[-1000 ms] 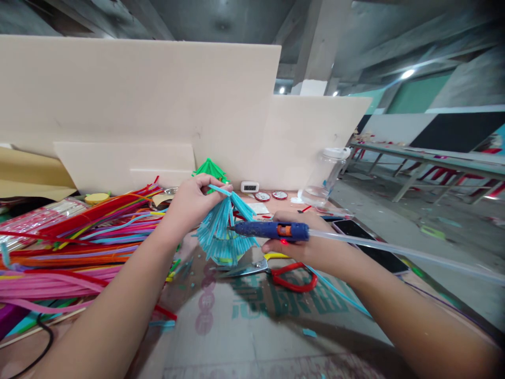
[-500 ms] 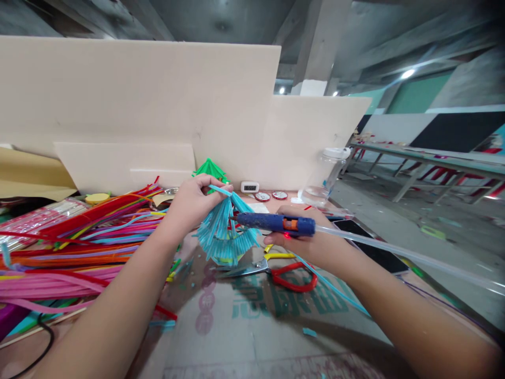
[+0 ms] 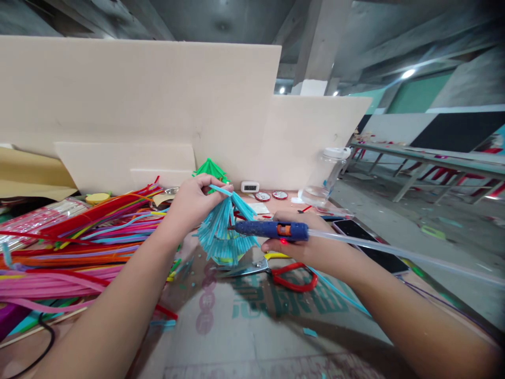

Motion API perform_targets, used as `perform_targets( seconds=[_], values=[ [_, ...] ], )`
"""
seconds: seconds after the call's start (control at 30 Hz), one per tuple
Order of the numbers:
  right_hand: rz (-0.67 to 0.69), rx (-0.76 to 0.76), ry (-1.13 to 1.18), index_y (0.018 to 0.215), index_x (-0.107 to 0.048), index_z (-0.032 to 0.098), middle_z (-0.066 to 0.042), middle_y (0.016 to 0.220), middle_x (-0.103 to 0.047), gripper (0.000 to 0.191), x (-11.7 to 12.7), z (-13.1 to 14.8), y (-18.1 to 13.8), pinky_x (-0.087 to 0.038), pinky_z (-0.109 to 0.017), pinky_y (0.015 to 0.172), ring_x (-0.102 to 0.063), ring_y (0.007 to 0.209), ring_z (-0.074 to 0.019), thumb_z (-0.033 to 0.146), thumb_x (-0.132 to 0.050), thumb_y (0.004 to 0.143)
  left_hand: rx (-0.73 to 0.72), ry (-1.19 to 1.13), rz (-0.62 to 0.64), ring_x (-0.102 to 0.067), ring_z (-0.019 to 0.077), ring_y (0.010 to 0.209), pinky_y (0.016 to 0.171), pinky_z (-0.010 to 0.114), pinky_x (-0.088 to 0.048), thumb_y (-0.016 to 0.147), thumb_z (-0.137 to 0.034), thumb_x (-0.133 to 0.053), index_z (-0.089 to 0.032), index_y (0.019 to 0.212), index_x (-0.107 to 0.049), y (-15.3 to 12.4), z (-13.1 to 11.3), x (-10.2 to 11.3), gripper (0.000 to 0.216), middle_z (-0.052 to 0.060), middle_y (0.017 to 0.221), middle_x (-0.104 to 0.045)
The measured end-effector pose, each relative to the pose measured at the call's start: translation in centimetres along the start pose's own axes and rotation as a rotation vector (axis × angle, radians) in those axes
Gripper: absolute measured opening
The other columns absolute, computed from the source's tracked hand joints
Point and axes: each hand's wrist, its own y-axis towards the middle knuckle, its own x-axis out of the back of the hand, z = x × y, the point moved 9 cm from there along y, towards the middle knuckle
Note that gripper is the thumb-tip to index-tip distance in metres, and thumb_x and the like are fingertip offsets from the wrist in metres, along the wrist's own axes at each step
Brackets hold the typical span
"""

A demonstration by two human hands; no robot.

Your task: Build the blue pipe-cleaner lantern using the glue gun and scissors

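My left hand (image 3: 203,197) pinches a blue pipe-cleaner strip at the top of a tiered, roof-like blue pipe-cleaner craft (image 3: 221,226). In my right hand (image 3: 300,242) is a blue hot glue gun (image 3: 272,230), held level with its red light on and a long clear glue stick (image 3: 374,247) out of its back. The gun's tip is at the craft's middle; whether it touches cannot be seen. Scissors (image 3: 294,277) with red and yellow handles lie below on the printed board. Behind my left hand stands a green roof-shaped craft (image 3: 211,168).
Many coloured pipe cleaners (image 3: 71,279) cover the left side. At the back are a small digital timer (image 3: 250,187), two red-rimmed round tins (image 3: 272,196) and a clear water bottle (image 3: 321,179). A phone (image 3: 371,247) lies beyond my right wrist. Pale boards (image 3: 138,105) stand behind.
My right hand has brought the glue gun slightly down and to the left, so its tip sits lower on the craft. My left hand and the craft have barely moved.
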Motion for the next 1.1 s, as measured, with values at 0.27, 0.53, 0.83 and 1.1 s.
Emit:
perform_targets(
  seconds=[0.27, 0.53, 0.83, 1.1],
  values=[
    [-0.004, 0.001, -0.016, 0.075, -0.058, 0.019, 0.002, 0.069, -0.057, 0.035, 0.11, 0.04, 0.05, -0.029, -0.024, 0.056, -0.049, 0.062, -0.0121, 0.053, -0.065, 0.077, -0.006, 0.028, -0.001, -0.042, 0.0113, 0.053, 0.049, 0.022, -0.029, 0.073, -0.043, -0.064, -0.017, 0.082, -0.07, -0.01, 0.02, 0.05, 0.028, -0.001, 0.058, -0.056],
    [-0.002, -0.004, 0.016, 0.075, -0.058, 0.019, 0.001, 0.068, -0.059, 0.036, -0.08, -0.19, 0.07, -0.029, -0.024, 0.056, -0.05, 0.062, -0.0128, 0.055, -0.064, 0.077, 0.001, 0.008, -0.002, -0.043, 0.0108, 0.053, 0.049, 0.022, -0.03, 0.073, -0.041, -0.065, -0.017, 0.082, -0.07, 0.0, 0.07, 0.0, 0.026, -0.002, 0.059, -0.056],
    [-0.063, -0.004, -0.057, 0.07, -0.054, 0.019, 0.003, 0.062, -0.054, 0.037, 0.4, -0.43, 0.27, -0.028, -0.024, 0.055, -0.046, 0.058, -0.0116, 0.053, -0.066, 0.076, -0.006, 0.035, -0.004, -0.042, 0.0113, 0.053, 0.049, 0.022, -0.029, 0.073, -0.043, -0.065, -0.017, 0.081, -0.07, -0.07, -0.06, 0.14, 0.027, -0.002, 0.056, -0.053],
    [0.021, 0.013, 0.013, 0.079, -0.059, 0.02, 0.001, 0.068, -0.058, 0.035, -0.11, -0.25, 0.02, -0.029, -0.024, 0.055, -0.049, 0.062, -0.0125, 0.054, -0.063, 0.079, -0.009, 0.025, -0.007, -0.043, 0.0113, 0.054, 0.051, 0.023, -0.031, 0.073, -0.044, -0.065, -0.016, 0.081, -0.07, 0.0, -0.03, 0.07, 0.029, -0.001, 0.061, -0.057]
  ],
)
